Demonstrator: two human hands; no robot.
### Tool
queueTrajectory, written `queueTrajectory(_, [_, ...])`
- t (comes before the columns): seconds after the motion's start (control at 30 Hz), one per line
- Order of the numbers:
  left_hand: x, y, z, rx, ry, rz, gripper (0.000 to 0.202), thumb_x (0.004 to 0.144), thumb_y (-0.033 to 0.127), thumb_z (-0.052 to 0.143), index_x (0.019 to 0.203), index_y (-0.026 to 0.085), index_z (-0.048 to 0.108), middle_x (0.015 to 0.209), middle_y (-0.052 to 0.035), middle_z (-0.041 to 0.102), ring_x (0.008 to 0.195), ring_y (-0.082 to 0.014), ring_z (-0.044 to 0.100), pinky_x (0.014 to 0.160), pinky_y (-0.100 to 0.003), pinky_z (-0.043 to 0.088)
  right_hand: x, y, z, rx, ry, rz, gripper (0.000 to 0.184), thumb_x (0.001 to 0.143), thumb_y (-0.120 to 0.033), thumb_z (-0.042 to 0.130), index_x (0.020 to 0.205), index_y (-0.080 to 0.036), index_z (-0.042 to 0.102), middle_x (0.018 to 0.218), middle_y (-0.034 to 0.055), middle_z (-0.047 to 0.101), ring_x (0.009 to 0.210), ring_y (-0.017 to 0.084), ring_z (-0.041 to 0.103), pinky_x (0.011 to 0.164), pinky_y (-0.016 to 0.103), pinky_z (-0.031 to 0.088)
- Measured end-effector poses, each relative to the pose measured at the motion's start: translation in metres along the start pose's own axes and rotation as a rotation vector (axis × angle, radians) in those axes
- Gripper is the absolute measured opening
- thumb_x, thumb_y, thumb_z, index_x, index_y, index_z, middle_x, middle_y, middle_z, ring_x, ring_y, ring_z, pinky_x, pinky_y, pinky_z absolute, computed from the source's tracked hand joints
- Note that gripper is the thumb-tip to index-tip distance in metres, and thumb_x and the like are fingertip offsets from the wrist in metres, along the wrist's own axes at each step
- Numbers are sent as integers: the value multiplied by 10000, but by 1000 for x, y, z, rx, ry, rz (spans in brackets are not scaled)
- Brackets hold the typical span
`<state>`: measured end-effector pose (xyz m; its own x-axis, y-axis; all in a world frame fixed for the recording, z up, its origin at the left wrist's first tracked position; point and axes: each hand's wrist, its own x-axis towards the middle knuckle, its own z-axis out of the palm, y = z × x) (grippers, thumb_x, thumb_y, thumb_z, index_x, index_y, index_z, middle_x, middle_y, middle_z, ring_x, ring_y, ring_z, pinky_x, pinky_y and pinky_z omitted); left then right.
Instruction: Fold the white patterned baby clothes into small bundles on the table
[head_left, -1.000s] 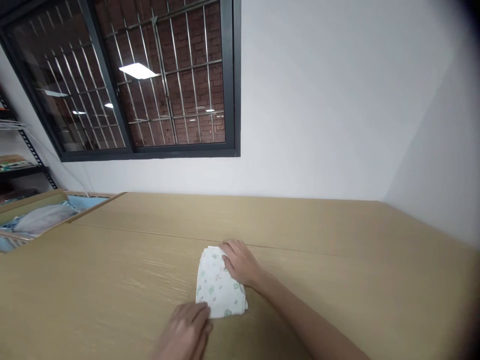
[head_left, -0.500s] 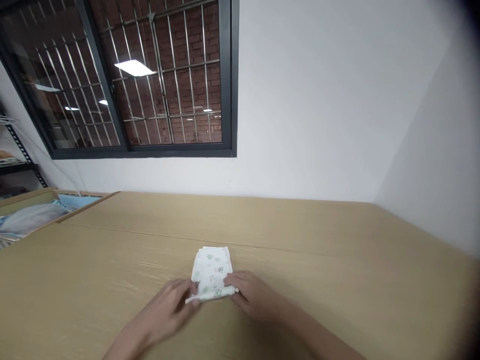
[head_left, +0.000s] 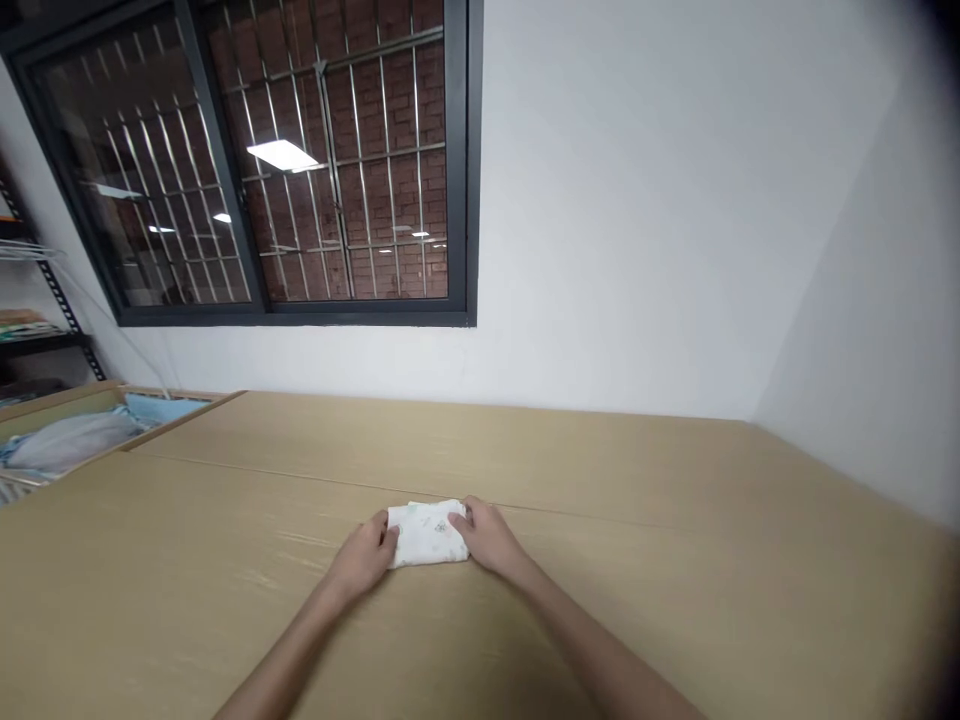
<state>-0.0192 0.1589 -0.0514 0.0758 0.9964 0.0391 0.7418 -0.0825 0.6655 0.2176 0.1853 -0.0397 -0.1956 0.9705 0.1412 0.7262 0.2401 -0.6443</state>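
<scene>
A small folded white cloth (head_left: pixel 426 535) with a faint print of little figures lies on the tan tabletop (head_left: pixel 637 570). My left hand (head_left: pixel 364 552) grips its left edge, thumb on top and fingers partly hidden behind the cloth. At the right edge, my right hand (head_left: pixel 489 535) pinches it the same way, thumb over the upper layer. The cloth is a compact, roughly rectangular bundle, its far edge slightly uneven. What kind of cloth item it is cannot be made out.
Along the back runs a white wall (head_left: pixel 615 220) with a dark-framed, barred window (head_left: pixel 360 312). To the left, an open wooden-edged bin (head_left: pixel 217 402) holds pale and blue fabric (head_left: pixel 79 440). A black shelf rack (head_left: pixel 71 310) stands beyond it.
The cloth's near rolled edge has gone over towards the far side, leaving a shorter, flatter bundle. Both hands have moved away from me with it, still at its two sides.
</scene>
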Motion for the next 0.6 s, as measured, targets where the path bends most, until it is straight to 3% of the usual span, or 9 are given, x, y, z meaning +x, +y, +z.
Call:
queueTrajectory(0.17, [7, 6, 17, 373, 80, -78, 327, 1007, 303, 353, 1144, 117, 585, 1029, -233, 732, 955, -348, 711, 810, -432, 486, 13, 1, 13, -59, 95, 122, 99, 920, -232, 594, 877, -154, 638, 905, 105, 735, 816, 213, 665, 657, 273, 381])
queueTrajectory(0.4, [-2, 17, 23, 588, 193, -33, 363, 1013, 252, 297, 1128, 81, 597, 950, -218, 734, 891, -400, 720, 808, -538, 523, 0, -8, 13, -176, 190, 113, 164, 917, -221, 596, 1061, -147, 620, 1029, 155, 706, 965, 297, 658, 782, 360, 459])
queueTrajectory(0.5, [-10, 23, 23, 599, 289, 39, 440, 1031, 252, 206, 1213, 70, 562, 1151, -231, 675, 1095, -390, 659, 939, -569, 487, -9, -19, 17, -333, 331, -119, 236, 930, -167, 539, 1154, -159, 611, 1182, 176, 653, 1110, 319, 593, 932, 432, 451])
queueTrajectory(0.6, [-16, 22, 35, 513, 322, 215, 499, 1053, 340, 217, 1423, 64, 406, 1468, -221, 496, 1383, -313, 470, 1140, -494, 394, -17, -23, 30, -402, 292, -457, 345, 962, -185, 463, 1281, -146, 590, 1304, 168, 620, 1224, 307, 541, 1065, 464, 408])
